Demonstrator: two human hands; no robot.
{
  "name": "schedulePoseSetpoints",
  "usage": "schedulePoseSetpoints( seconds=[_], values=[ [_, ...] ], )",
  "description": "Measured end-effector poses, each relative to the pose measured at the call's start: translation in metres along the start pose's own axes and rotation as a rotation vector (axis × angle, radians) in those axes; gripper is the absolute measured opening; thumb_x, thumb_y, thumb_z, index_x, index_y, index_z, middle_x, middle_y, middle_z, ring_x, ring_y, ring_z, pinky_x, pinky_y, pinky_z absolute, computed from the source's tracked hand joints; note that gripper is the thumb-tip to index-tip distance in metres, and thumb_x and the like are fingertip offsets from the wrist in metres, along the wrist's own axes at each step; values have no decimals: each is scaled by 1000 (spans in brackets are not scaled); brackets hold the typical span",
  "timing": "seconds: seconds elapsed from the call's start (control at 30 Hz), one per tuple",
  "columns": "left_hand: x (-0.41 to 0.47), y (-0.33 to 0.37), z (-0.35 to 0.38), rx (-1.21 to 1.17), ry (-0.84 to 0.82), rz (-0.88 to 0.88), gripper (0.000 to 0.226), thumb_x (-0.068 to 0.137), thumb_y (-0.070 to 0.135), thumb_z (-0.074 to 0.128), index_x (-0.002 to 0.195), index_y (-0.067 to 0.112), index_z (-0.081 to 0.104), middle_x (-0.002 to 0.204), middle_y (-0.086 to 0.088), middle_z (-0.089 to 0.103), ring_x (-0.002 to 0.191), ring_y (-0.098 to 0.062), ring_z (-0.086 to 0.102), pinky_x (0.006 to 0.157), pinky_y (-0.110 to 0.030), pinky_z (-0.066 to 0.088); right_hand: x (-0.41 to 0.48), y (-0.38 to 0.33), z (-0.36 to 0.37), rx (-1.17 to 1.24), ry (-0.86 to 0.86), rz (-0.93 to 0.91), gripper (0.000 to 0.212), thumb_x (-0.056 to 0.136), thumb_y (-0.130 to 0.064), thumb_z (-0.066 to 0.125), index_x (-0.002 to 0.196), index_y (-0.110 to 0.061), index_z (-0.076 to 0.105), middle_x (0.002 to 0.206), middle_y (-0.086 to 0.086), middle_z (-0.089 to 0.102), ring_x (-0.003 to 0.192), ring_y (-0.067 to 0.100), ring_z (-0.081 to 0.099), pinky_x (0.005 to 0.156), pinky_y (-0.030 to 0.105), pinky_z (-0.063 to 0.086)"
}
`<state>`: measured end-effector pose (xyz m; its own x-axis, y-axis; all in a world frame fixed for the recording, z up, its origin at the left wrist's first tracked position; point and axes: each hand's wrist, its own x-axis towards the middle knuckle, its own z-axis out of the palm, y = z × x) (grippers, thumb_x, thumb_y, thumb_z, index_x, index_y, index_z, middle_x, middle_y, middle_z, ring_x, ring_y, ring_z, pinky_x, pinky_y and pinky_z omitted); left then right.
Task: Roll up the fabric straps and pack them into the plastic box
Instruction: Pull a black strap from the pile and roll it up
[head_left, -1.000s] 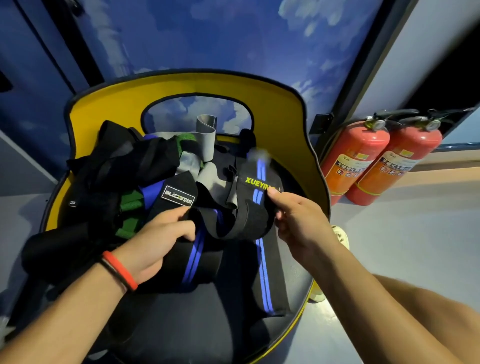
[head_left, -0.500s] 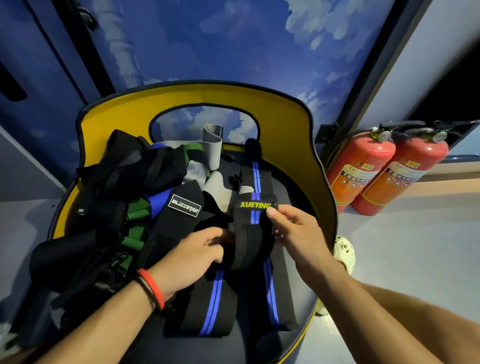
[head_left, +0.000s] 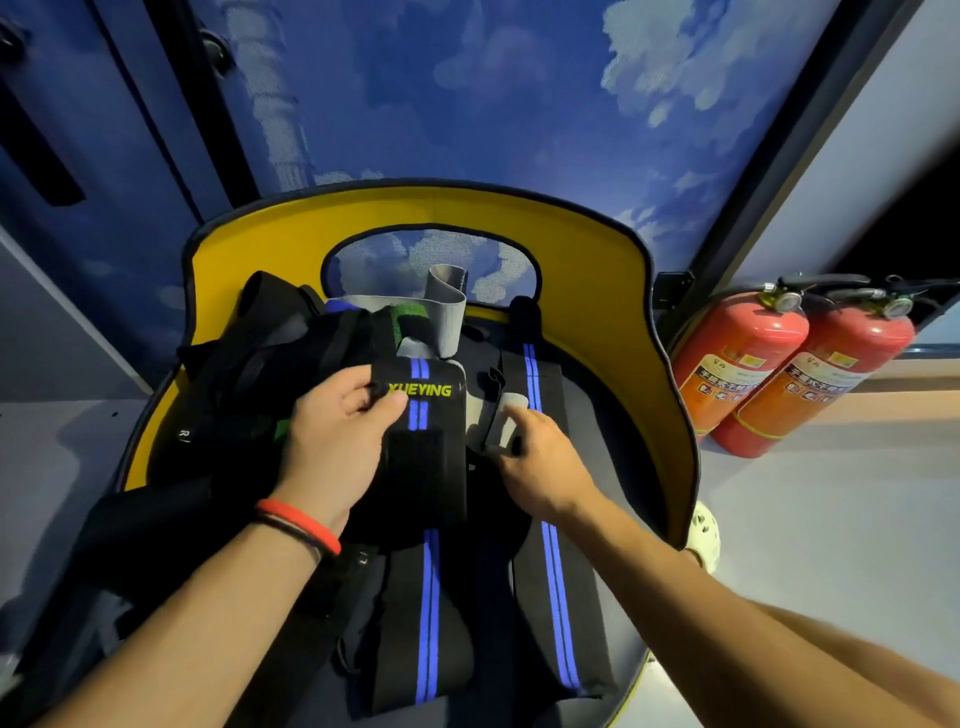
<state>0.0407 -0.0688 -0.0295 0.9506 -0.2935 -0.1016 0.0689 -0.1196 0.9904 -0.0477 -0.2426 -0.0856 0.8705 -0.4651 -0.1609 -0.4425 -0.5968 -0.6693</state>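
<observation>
Black strap (head_left: 423, 415) handed over since a moment ago, now pinched in left grip (head_left: 337, 436) at centre; right grip (head_left: 535, 462) closed on grey tab (head_left: 506, 410); rolling yet to start.

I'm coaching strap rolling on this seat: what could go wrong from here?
The left hand pinches the XUEYING strap near its labelled end only, so the roll may start crooked. The right hand pinches a grey tab beside a second blue-striped strap; pulling may drag it along. The heaped black straps could slide off the yellow-rimmed seat.
</observation>
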Motion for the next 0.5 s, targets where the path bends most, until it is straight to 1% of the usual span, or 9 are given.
schedulePoseSetpoints(
  seconds=[0.07, 0.13, 0.2, 0.23, 0.3, 0.37, 0.43, 0.47, 0.5],
  values=[
    [4, 3, -9, -67, 11, -13, 27, 91, 2, 68, 113, 17, 72, 101, 1, 78, 94, -11, 74, 82, -26, 57, 12, -3, 12, -131, -33, -43, 20, 94, -25, 57, 110, -12, 59, 114, 7, 55, 106, 34, 56, 87, 43, 50],
    [7, 5, -15, -128, 4, -21, 29, 92, 0, 66, 117, 14, 71, 103, -1, 78, 99, -17, 74, 86, -31, 55, 22, -9, 26, -219, -41, -114, 26, 92, -29, 49, 105, -11, 62, 110, 4, 56, 98, 33, 58, 81, 48, 53],
    [8, 9, -21, -178, 1, -7, 34, 92, -2, 64, 123, 11, 69, 109, -4, 77, 104, -21, 73, 92, -36, 55, 29, -14, 41, -238, -39, -179, 35, 86, -34, 38, 94, -11, 63, 100, 1, 58, 89, 31, 59, 75, 49, 54],
    [9, 13, -25, -212, 0, 6, 36, 92, -3, 62, 126, 9, 67, 112, -6, 76, 105, -21, 72, 92, -36, 56, 31, -16, 46, -220, -38, -199, 36, 84, -33, 36, 90, -10, 62, 96, 2, 58, 87, 31, 59, 74, 48, 53],
    [12, 23, -32, -291, 3, 33, 36, 93, -4, 59, 126, 9, 66, 112, -7, 76, 103, -18, 73, 83, -28, 58, 29, -25, 53, -166, -61, -227, 29, 83, -24, 37, 86, -6, 60, 94, 7, 61, 87, 34, 59, 74, 45, 50],
    [16, 30, -40, -333, 26, 64, 35, 94, -3, 58, 123, 13, 67, 111, -6, 76, 103, -18, 73, 79, -24, 57, 26, -37, 57, -110, -120, -208, 27, 87, -19, 41, 100, -7, 62, 103, 9, 67, 96, 36, 61, 79, 44, 50],
    [22, 32, -44, -343, 46, 68, 35, 95, -3, 58, 124, 13, 67, 112, -5, 76, 105, -18, 72, 80, -24, 57, 24, -46, 62, -38, -199, -200, 32, 93, -19, 45, 119, -20, 63, 118, 4, 70, 108, 32, 63, 88, 45, 52],
    [23, 31, -44, -341, 51, 57, 34, 95, -3, 58, 123, 13, 67, 110, -5, 76, 103, -18, 72, 79, -24, 57, 23, -50, 64, 2, -233, -208, 34, 95, -19, 47, 125, -23, 62, 122, 1, 70, 111, 27, 64, 93, 42, 52],
    [25, 28, -41, -330, 53, 40, 33, 95, -3, 59, 123, 13, 67, 109, -5, 76, 101, -17, 73, 76, -23, 58, 23, -53, 64, 65, -267, -206, 33, 97, -16, 48, 126, -22, 63, 122, -2, 70, 109, 19, 65, 94, 34, 52]
  ],
)
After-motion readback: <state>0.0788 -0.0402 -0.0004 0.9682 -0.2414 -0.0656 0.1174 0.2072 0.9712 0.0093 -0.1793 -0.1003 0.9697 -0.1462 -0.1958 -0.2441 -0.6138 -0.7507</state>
